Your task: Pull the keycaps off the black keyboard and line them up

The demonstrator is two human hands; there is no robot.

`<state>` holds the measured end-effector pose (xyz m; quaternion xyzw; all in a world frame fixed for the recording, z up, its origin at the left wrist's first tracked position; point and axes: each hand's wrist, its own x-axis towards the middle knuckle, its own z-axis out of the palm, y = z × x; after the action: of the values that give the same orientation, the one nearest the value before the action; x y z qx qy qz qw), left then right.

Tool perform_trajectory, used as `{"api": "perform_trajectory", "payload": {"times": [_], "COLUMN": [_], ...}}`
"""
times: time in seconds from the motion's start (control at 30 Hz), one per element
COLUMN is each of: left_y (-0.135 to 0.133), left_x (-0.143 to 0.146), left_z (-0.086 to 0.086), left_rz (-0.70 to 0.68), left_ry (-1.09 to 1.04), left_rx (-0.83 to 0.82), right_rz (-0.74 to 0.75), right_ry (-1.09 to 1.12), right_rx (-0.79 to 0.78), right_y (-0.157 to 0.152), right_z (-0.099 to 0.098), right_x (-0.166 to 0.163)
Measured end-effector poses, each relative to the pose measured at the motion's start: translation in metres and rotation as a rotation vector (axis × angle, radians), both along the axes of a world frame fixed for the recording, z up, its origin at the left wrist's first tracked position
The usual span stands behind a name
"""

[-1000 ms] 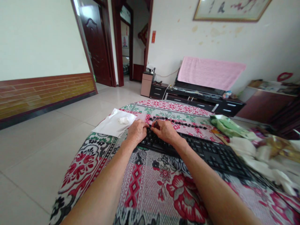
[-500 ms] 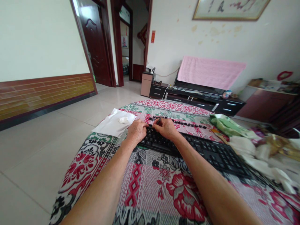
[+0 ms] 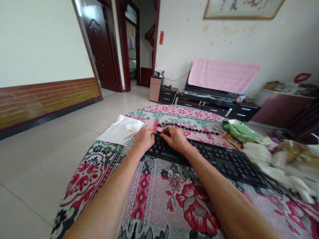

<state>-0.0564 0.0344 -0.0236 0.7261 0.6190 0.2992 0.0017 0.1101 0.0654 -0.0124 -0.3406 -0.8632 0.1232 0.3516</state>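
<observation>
A black keyboard [image 3: 225,163] lies at a slant on the patterned tablecloth. My left hand [image 3: 145,137] is closed at its far left corner, with thumb and fingertips pressed on the edge. Close beside it, my right hand [image 3: 176,137] pinches a small dark stick-like tool [image 3: 167,132] over the upper left keys; its tip is hidden by the fingers. Behind the hands, a row of loose black keycaps [image 3: 199,130] stretches across the cloth.
On the left of the tablecloth [image 3: 171,179] lies a white sheet [image 3: 113,132] bearing a small folded tissue [image 3: 130,127]. Crumpled papers [image 3: 258,153] and a green packet [image 3: 245,132] crowd the right side. A cable [image 3: 286,196] trails past the keyboard's right end.
The dark tool in my right hand has tilted more upright, and the right fingers have shifted slightly left. My left hand stays at the keyboard's corner. The view has moved slightly.
</observation>
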Motion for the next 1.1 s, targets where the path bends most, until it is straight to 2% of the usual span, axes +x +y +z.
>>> {"api": "perform_trajectory", "payload": {"times": [0.17,0.37,0.5,0.73,0.87,0.93,1.03,1.1], "left_y": [0.000,0.001,0.001,0.002,0.002,0.002,0.002,0.001], "left_x": [0.000,-0.001,-0.001,-0.002,-0.002,-0.002,-0.001,-0.001], "left_z": [0.000,-0.001,-0.002,-0.004,-0.004,-0.003,-0.002,-0.001], "left_rz": [-0.001,-0.005,-0.001,0.001,-0.004,-0.005,0.000,0.000], "left_ry": [0.001,-0.003,0.003,-0.014,-0.007,-0.002,0.007,0.012], "left_rx": [-0.007,0.000,0.011,0.016,0.014,0.012,0.009,0.011], "right_rz": [-0.027,-0.048,-0.037,-0.014,0.080,0.048,-0.052,-0.068], "right_ry": [0.041,0.096,0.100,0.126,0.030,0.041,0.169,0.234], "right_rx": [-0.003,-0.180,-0.238,-0.275,-0.182,-0.180,-0.318,-0.390], "right_y": [-0.003,-0.003,-0.002,-0.003,-0.006,-0.005,0.002,0.008], "right_z": [-0.003,0.003,0.007,0.007,0.010,0.010,0.006,0.002], "right_x": [-0.001,-0.002,0.000,0.003,0.003,0.003,0.004,0.005]}}
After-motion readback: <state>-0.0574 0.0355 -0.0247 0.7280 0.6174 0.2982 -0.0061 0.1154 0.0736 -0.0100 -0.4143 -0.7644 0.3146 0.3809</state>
